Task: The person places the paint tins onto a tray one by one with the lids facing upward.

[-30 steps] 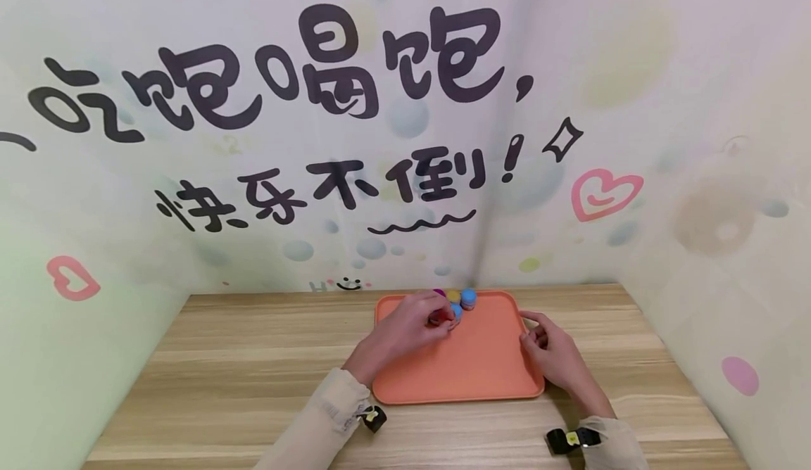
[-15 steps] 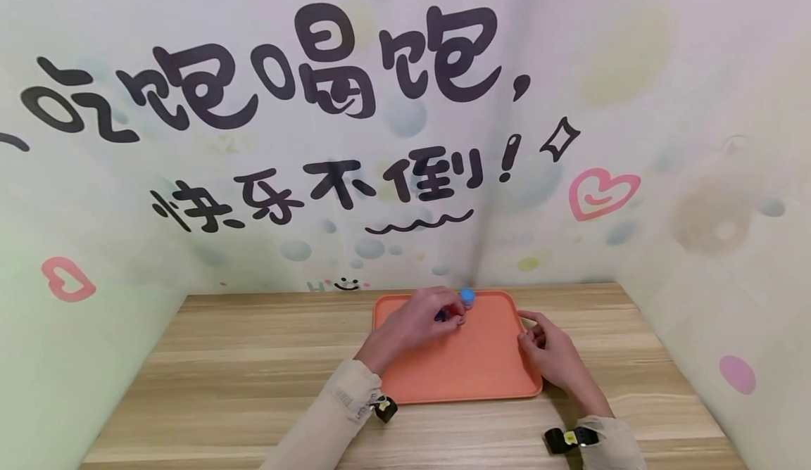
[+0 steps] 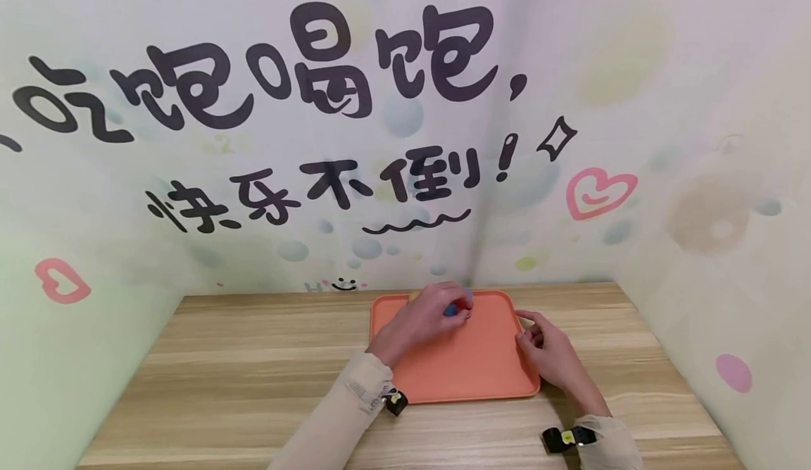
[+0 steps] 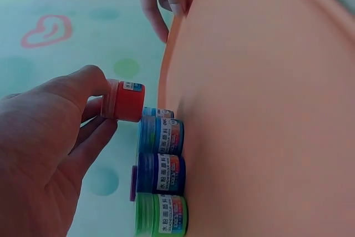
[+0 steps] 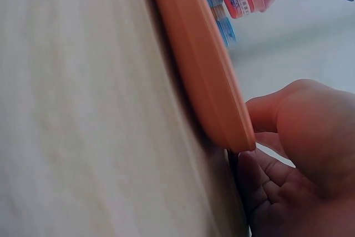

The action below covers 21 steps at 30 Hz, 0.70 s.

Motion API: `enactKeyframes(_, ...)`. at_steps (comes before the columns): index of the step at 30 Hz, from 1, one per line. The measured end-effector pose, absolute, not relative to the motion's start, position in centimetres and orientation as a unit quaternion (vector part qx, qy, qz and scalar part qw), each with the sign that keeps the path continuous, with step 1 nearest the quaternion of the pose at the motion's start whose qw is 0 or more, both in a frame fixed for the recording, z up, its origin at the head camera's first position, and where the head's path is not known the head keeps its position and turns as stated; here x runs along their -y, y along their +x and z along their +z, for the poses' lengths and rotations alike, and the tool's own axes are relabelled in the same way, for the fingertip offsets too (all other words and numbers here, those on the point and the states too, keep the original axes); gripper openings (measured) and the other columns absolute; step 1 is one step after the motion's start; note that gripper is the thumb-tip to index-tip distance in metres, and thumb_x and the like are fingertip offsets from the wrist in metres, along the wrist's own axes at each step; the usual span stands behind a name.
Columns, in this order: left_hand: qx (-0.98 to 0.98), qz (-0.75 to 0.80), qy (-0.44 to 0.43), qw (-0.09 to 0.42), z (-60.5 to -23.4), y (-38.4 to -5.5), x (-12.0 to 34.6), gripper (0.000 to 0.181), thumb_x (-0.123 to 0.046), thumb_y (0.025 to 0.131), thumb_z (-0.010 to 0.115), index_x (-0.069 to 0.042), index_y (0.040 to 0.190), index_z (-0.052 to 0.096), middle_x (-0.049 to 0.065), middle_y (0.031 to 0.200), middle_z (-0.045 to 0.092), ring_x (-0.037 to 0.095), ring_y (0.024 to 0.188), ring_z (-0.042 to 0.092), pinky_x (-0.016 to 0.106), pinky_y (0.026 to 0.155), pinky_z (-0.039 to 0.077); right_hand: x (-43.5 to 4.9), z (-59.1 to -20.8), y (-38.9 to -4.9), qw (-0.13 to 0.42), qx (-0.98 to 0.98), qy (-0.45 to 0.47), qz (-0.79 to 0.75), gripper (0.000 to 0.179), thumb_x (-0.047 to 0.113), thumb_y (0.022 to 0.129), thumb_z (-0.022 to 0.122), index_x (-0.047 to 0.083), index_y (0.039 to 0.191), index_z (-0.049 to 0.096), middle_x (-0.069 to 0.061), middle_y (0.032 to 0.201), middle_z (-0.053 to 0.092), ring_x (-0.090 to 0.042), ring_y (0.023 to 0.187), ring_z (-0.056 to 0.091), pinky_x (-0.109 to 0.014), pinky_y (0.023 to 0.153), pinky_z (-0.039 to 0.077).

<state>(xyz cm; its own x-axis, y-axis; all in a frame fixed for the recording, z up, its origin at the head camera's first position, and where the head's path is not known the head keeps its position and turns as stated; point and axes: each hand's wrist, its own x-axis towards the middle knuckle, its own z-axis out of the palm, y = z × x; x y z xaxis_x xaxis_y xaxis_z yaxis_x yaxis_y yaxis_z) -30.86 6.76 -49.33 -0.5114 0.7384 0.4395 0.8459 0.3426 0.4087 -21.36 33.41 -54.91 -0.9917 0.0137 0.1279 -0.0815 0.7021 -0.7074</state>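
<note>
My left hand (image 3: 431, 309) pinches a small red paint jar (image 4: 128, 102) between thumb and fingers, tilted onto its side in the left wrist view. It is raised above a cluster of paint jars at the tray's far edge. Among them are a blue jar (image 4: 162, 135), a dark blue jar (image 4: 161, 173) and a green jar (image 4: 162, 215), set in a row. A purple lid (image 4: 133, 183) shows behind them. My right hand (image 3: 552, 350) grips the right rim of the orange tray (image 3: 469, 375), thumb and fingers at its edge.
The tray lies on a wood-grain table (image 3: 266, 364). Behind the table rises a pale wall (image 3: 266, 259) with black lettering and pink hearts. A light blue jar (image 4: 158, 112) stands at the far end of the row.
My left hand has moved right and slightly away with the red paint jar, over the other jars. My right hand stays on the tray's rim.
</note>
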Motion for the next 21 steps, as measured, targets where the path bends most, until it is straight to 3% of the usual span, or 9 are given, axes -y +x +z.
enactKeyframes(11, 0.83, -0.277, -0.48, 0.073, -49.7, -31.0, -7.6, 0.008, -0.017, 0.093, 0.072, -0.015, 0.1, 0.071, -0.004, 0.097, 0.067, 0.019, 0.09, 0.066, 0.013, 0.08, 0.05, -33.3, -54.9, -21.4, 0.056, 0.921, 0.011, 0.385, 0.042, 0.013, 0.1, 0.062, 0.011, 0.14, 0.053, -0.003, 0.088, 0.06, -0.011, 0.074, 0.056, -0.023, 0.066, 0.048)
enactKeyframes(21, 0.839, -0.245, -0.482, 0.066, -50.4, -30.9, -7.8, 0.005, -0.016, 0.094, 0.069, -0.016, 0.098, 0.067, -0.006, 0.095, 0.064, 0.01, 0.086, 0.062, 0.009, 0.076, 0.048, -33.3, -54.9, -21.4, 0.056, 0.922, 0.01, 0.382, 0.042, 0.014, 0.1, 0.062, 0.012, 0.141, 0.053, -0.003, 0.088, 0.06, -0.01, 0.074, 0.056, -0.023, 0.065, 0.048)
